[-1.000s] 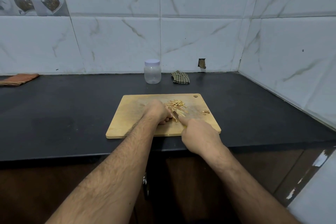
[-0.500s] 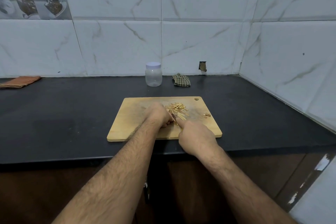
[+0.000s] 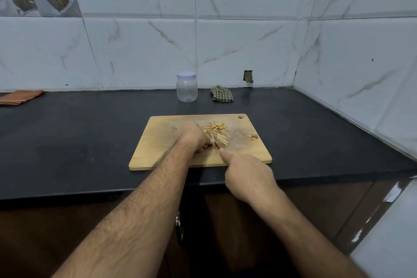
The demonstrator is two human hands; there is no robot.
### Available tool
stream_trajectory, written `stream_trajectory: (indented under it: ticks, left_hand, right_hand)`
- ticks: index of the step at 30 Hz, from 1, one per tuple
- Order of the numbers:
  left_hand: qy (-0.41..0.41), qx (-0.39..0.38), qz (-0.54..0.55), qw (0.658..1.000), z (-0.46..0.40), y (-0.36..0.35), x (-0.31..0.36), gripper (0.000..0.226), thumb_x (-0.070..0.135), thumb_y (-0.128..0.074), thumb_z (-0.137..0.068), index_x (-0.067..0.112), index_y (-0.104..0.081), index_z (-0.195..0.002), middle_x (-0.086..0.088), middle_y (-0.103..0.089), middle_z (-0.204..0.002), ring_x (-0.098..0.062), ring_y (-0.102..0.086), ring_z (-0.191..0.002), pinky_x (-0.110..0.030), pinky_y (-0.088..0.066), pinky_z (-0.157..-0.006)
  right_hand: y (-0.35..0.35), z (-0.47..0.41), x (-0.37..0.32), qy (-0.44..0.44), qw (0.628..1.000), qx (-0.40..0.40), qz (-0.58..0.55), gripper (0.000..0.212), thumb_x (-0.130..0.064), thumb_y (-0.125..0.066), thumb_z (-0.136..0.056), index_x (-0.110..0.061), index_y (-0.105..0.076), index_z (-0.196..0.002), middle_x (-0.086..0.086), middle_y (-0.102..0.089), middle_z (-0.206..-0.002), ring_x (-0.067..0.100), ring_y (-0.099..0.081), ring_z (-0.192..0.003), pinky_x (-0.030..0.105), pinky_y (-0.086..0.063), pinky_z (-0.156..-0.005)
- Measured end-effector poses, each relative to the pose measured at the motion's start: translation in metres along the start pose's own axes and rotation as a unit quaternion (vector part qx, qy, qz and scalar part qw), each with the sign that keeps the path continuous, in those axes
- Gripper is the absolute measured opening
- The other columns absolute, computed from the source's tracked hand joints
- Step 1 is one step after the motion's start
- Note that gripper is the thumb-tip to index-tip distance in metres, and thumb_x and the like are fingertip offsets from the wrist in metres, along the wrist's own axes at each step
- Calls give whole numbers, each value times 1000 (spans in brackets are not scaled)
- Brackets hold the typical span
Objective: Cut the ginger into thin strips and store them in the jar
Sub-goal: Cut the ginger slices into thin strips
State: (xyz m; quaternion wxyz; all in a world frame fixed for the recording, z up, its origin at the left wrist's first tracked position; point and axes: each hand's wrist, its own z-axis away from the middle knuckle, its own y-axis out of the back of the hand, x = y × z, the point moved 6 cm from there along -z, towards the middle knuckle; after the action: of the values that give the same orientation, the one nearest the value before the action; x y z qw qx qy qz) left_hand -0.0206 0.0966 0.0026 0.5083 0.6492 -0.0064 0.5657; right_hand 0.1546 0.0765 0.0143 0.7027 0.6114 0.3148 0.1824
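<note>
Your left hand (image 3: 193, 136) curls its fingers down on a piece of ginger on the pale wooden cutting board (image 3: 158, 156). Your right hand (image 3: 247, 172) grips a small knife (image 3: 216, 145), forefinger along it. Thin ginger strips (image 3: 216, 132) lie just beyond. The clear plastic jar with white lid (image 3: 186, 87) stands closed farther back on the black surface (image 3: 79, 133).

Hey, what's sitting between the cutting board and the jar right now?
Nothing: in the head view only bare black countertop separates the cutting board from the jar.
</note>
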Motion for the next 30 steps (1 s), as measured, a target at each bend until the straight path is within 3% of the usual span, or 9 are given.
stream_trajectory:
  ticks: [6,10,13,18,25,30]
  left_hand:
    - [-6,1,4,1000,0,1,-1,9,19,-78,-82,11,-75,-78,0,-70,-70,-12,-55,-52,-29,-58,-78]
    - [-19,14,-13,1000,-3,1,-2,16,22,-78,-82,16,-71,-68,1,-71,-71,-13,-57,-56,-32,-58,-79]
    - [-23,22,-14,999,-4,0,-2,12,24,-77,-82,15,-74,-75,1,-73,-74,-13,-59,-58,-32,-59,-80]
    - [-28,27,-12,999,-3,-1,-3,11,20,-75,-83,9,-77,-85,-3,-75,-78,-17,-60,-59,-37,-61,-80]
    - [-29,37,-12,999,-3,1,-3,10,22,-78,-78,13,-76,-75,-3,-75,-76,-19,-68,-68,-37,-61,-79]
    - [-28,26,-18,999,-2,1,-2,10,21,-76,-80,11,-75,-81,-4,-76,-80,-17,-62,-60,-32,-60,-79]
  right_hand:
    - [2,4,5,-11,1000,7,-9,70,-5,-43,-94,-39,-26,-153,4,-62,-121,25,-57,-108,35,-45,-73]
    - [7,-6,3,-21,999,25,-35,67,-7,-42,-95,-38,-30,-153,2,-61,-125,24,-57,-111,34,-44,-76]
    - [8,-9,3,-21,998,34,-54,67,-9,-42,-95,-39,-29,-153,0,-59,-132,23,-56,-117,34,-45,-81]
    - [8,-14,0,-5,997,37,-70,67,-8,-40,-93,-39,-30,-153,-1,-57,-135,23,-55,-117,33,-45,-76]
    - [7,-20,-6,-6,996,35,-79,67,-8,-39,-93,-38,-32,-152,1,-57,-136,25,-54,-118,36,-48,-88]
    - [5,-21,-10,-4,997,34,-73,66,-10,-42,-93,-37,-31,-153,4,-58,-132,26,-56,-114,37,-49,-85]
